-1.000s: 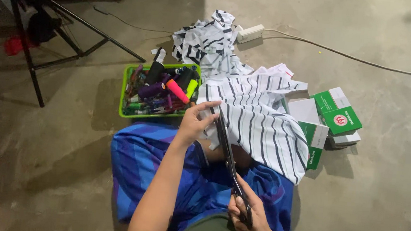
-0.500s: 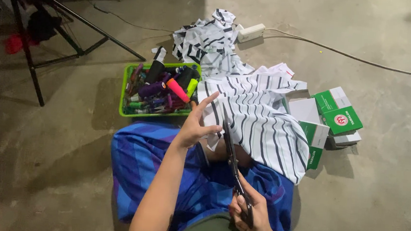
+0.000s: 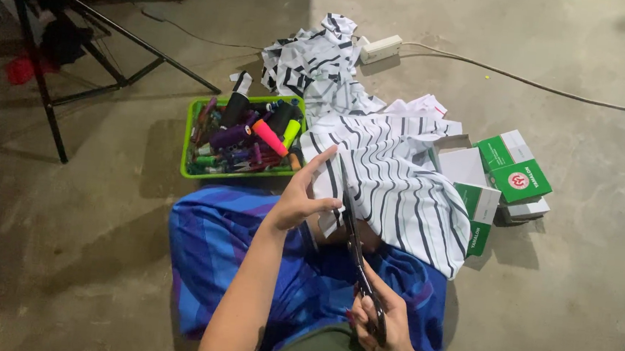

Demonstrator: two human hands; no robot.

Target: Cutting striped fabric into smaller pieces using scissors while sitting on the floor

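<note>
Striped fabric (image 3: pixel 394 182), pinched by the left hand (image 3: pixel 300 197) just beside the scissors (image 3: pixel 356 257) gripped in the right hand (image 3: pixel 382 329), may shift, risking a nicked fingertip or crooked cut.

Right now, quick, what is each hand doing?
Left hand: fingers shut on the edge of the striped cloth, holding it up.
Right hand: fingers closed through the handles of the scissors, blades at the cloth.
</note>
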